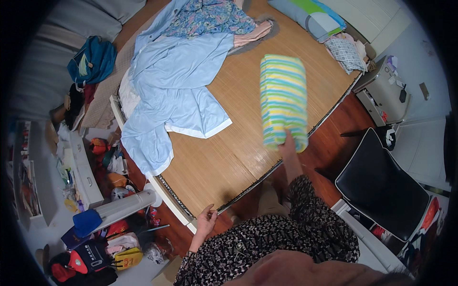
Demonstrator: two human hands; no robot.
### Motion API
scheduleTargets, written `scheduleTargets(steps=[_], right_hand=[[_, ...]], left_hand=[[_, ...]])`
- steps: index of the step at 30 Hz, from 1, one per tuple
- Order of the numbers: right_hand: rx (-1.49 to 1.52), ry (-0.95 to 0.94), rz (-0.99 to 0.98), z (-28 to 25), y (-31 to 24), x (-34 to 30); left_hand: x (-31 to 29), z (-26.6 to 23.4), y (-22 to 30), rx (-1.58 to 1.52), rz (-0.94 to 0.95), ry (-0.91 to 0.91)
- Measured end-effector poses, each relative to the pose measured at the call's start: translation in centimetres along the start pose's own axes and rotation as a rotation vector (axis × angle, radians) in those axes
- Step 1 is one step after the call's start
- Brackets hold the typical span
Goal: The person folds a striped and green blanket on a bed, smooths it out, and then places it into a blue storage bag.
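A folded striped blanket or towel (pixel 284 95) in yellow, green, blue and white hangs over the right side of the bed. My right hand (pixel 287 144) grips its near end, the fingers partly hidden by the cloth. Empty, my left hand (pixel 206 220) is by the bed's near corner, its fingers loosely bent and apart. Under the blanket lies a tan woven sleeping mat (pixel 243 114) covering the bed. Light blue clothing with white trim (pixel 176 62) spreads across the mat's left side, with a blue floral garment (pixel 205 19) beyond it.
A blue-green pillow (pixel 310 19) and a checked cushion (pixel 346 52) lie at the far right. On the right stands a black chair (pixel 377 186). A white pedestal fan or column (pixel 124 209) and piled bags (pixel 90 252) occupy the left floor. A teal bag (pixel 93 59) sits far left.
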State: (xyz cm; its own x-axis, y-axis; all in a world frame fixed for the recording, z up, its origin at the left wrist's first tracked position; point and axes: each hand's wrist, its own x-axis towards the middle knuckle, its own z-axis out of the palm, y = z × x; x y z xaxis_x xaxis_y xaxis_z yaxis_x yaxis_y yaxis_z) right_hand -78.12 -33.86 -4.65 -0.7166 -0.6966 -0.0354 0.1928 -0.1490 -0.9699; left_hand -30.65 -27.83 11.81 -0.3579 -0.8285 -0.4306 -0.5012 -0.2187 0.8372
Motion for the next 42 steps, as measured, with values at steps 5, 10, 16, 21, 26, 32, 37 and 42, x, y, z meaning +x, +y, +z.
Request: scheduleTargets(steps=[5, 10, 16, 21, 26, 32, 37, 42], right_hand=[[-0.548, -0.326, -0.165, 7.3, -11.6, -16.7], [-0.04, -0.57, 0.335, 10.6, -16.5, -27.9], [0.554, -0.125, 1.005, 18.9, -16.9, -36.2], [0.304, -0.211, 0.611, 26.3, -18.4, -40.1], [0.084, -0.321, 0.423, 31.4, -19.5, -43.1], [-0.146, -0.532, 0.341, 34.3, -21.7, -44.8], [-0.071, -0.772, 0.301, 38.6, -23.9, -45.9], [0.083, -0.864, 0.35, 41.3, -25.1, -48.4]], left_hand=[[3.0, 1.0, -1.6, -0.272, -0.129, -0.11], [4.1, 0.7, -1.2, -0.582, -0.354, -0.25], [-0.2, -4.1, -4.0, -1.0, -0.205, -0.683], [-3.3, -8.3, -3.3, -1.365, 0.084, -0.67], [-5.2, -11.4, -4.3, -1.585, -0.032, -0.556], [-8.0, -13.6, -5.4, -1.601, -0.081, -0.294], [-12.5, -20.0, -3.3, -1.612, 0.027, -0.187], [-16.2, -24.6, -2.3, -1.418, 0.234, 0.092]])
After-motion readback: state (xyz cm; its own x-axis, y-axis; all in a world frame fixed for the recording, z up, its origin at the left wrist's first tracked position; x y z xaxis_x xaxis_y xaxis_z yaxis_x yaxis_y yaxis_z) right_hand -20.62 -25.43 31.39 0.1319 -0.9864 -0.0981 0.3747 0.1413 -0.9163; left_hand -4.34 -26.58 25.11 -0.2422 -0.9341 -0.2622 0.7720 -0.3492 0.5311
